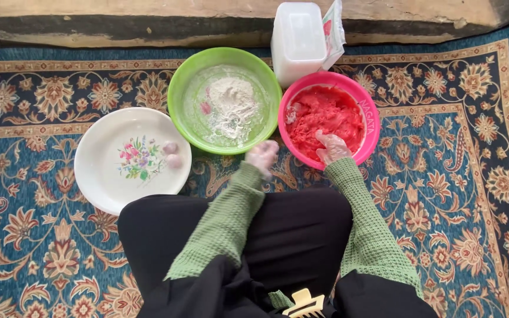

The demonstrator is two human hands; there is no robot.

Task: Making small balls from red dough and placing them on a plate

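Note:
I sit on a patterned rug with three dishes in front of me. My right hand (331,147), in a thin clear glove, reaches into the pink bowl (370,123) and presses on the red dough (325,118) inside. My left hand (263,156), also gloved and blurred, hovers by the near rim of the green bowl (178,94), which holds white flour (231,103). Its fingers look curled; whether it holds anything is unclear. A white flowered plate (101,171) at the left carries two small pale pink balls (172,154).
A white plastic container (297,41) and a partly hidden packet (334,29) stand behind the pink bowl, by a stone step (119,23) along the far edge. The blue floral rug (460,194) spreads all around. My black-clad knees fill the near middle.

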